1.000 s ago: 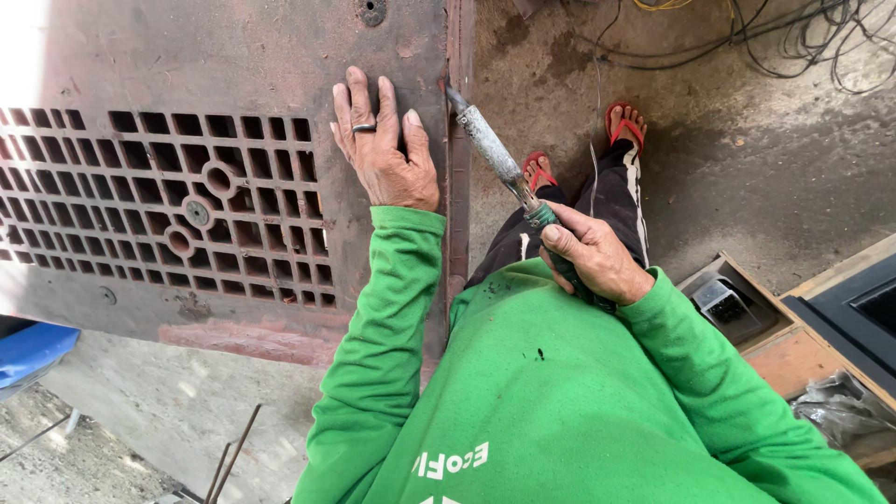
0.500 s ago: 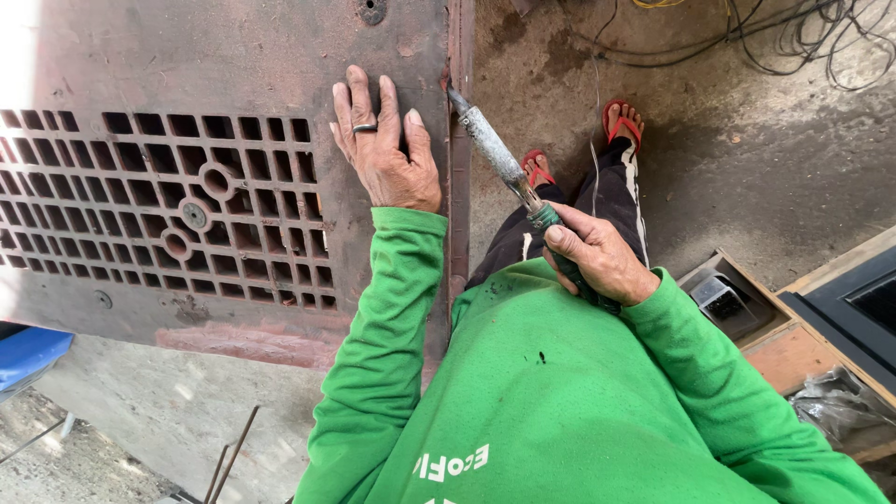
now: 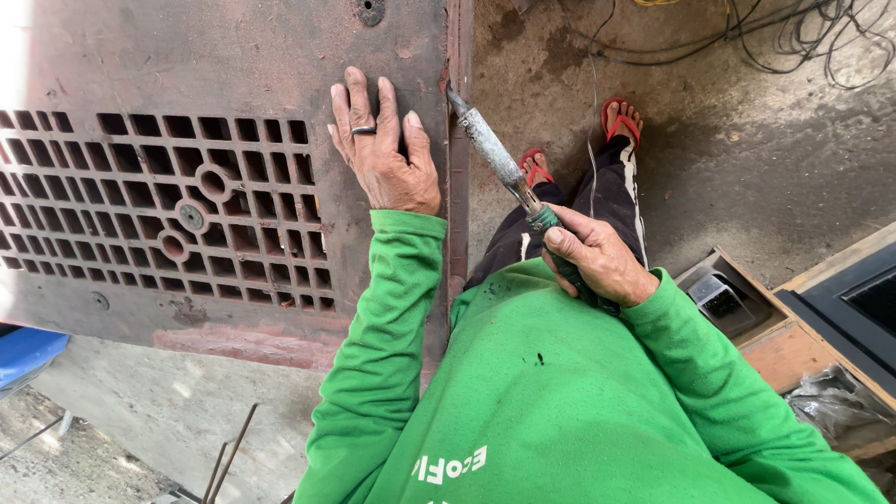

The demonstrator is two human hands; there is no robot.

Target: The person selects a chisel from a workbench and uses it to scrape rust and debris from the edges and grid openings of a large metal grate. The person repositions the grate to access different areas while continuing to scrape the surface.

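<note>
Right hand (image 3: 597, 257) closed firmly round the green grip of a long, paint-crusted grey metal hand tool (image 3: 495, 154), thumb laid along the top, apparently to steer the tip. Tool angled up and away from the body, its point touching the raised right edge (image 3: 457, 140) of a big rusty reddish-brown metal panel (image 3: 215, 56), right at the seam. Left hand (image 3: 385, 154) spread flat and open on that panel just beside the edge, ringed finger among the splayed fingers, gripping nothing; pressed there, by the look of it, to steady the sheet against the tool's push. Rows of rectangular vent slots (image 3: 140, 205) to the left of that hand. Green long sleeves below. Red sandals (image 3: 621, 117) on stained concrete beyond, tangled cables (image 3: 775, 37) farther off, a wooden tray (image 3: 747, 299) at the right.
</note>
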